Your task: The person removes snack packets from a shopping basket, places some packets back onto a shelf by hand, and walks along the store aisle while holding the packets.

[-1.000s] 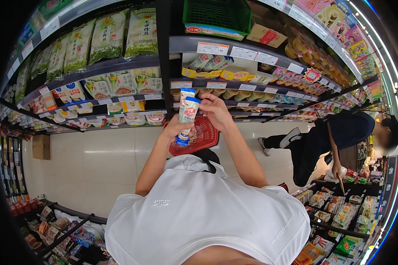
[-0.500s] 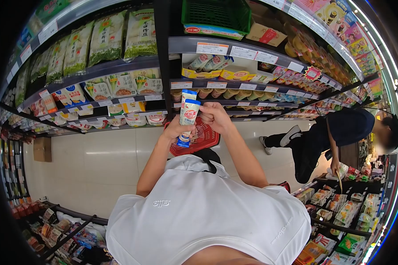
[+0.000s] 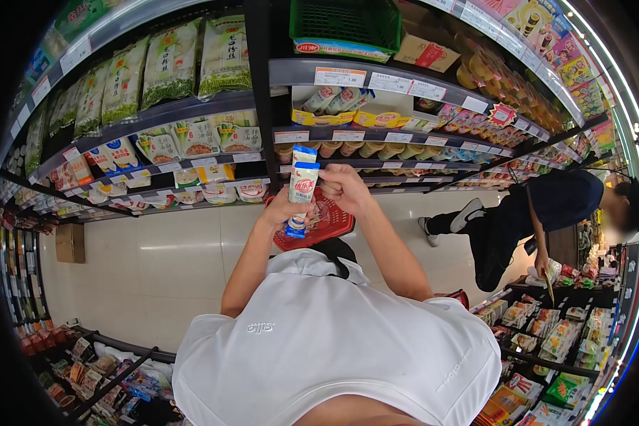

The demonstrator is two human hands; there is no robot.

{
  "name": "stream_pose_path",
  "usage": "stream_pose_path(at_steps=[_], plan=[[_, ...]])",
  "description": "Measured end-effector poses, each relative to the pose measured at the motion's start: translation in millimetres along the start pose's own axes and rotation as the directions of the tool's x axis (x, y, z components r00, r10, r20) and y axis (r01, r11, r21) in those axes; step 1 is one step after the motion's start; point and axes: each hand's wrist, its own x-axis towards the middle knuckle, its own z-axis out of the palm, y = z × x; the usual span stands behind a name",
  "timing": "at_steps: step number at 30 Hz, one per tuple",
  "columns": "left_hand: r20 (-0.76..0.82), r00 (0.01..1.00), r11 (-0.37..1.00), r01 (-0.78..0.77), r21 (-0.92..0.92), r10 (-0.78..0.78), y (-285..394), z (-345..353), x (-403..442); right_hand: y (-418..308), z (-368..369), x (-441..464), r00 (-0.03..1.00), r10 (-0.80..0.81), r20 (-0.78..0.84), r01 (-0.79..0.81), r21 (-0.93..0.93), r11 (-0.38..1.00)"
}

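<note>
My left hand [image 3: 280, 208] is closed around slim white-and-blue milk tea sachets, held upright in front of me. The front sachet [image 3: 304, 186] has red lettering and a blue top edge. Behind it, the blue end of a second sachet [image 3: 304, 154] sticks up. My right hand [image 3: 345, 189] has its fingers pinched at the front sachet's upper right corner. Below both hands is a red shopping basket [image 3: 339, 226], partly hidden by my hands and a dark strap or bag. Similar sachets [image 3: 324, 100] lie in a yellow display box on the shelf ahead.
Store shelves with price labels rise ahead, holding bagged noodles [image 3: 170, 60], cups and a green crate [image 3: 346, 30]. To the right, a person in dark clothes [image 3: 561, 202] leans over a display of packets [image 3: 557, 341]. A cardboard box [image 3: 70, 243] stands on the floor at left.
Both hands stay almost in place, with the sachets turned very slightly. The person at right has lowered a hand a little towards the packets.
</note>
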Motion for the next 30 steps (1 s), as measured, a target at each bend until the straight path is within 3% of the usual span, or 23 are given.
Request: stream_pose_path(at_steps=[30], plan=[[0.003, 0.998, 0.998, 0.068, -0.017, -0.068, 2, 11, -6, -4, -1, -8, 1.000, 0.007, 0.025, -0.006, -0.043, 0.999]])
